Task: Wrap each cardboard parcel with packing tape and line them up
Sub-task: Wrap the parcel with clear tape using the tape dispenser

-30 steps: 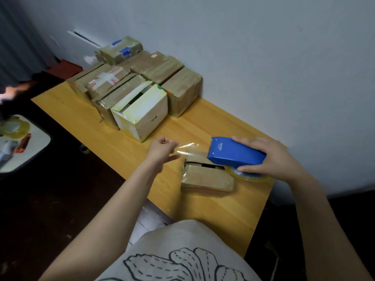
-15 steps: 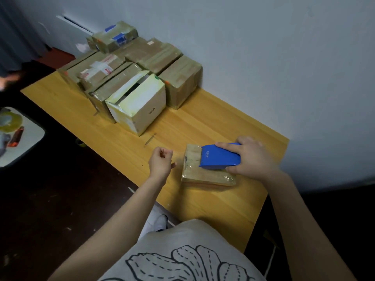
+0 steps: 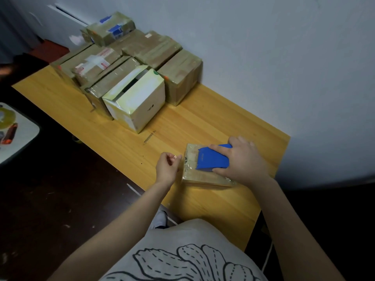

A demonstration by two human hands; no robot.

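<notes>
**Mia:** Where is the parcel now?

**Ben:** The flat brown cardboard parcel point(image 3: 203, 177) lies on the yellow wooden table point(image 3: 203, 118), near the front edge. It is well apart from the pile of taped brown boxes point(image 3: 146, 51) by the wall.

**Mia:** What just changed?

**Ben:** A second ago the blue plastic tape dispenser point(image 3: 213, 159) was up in the air, off to the parcel's right. A strip of clear packing tape point(image 3: 177, 157) ran from it to the left hand point(image 3: 166, 167). Now the dispenser sits down on top of the parcel.

**Mia:** What are the hands doing?

**Ben:** The right hand point(image 3: 243, 161) is curled round the dispenser and pushes it onto the parcel. The left hand is just beside the parcel's left edge, with finger and thumb pinching the tape end.

**Mia:** So what does that mean?

**Ben:** I think a new strip is getting stuck across the top. It looks not cut yet. After that, this parcel must join the others in the line.
</notes>
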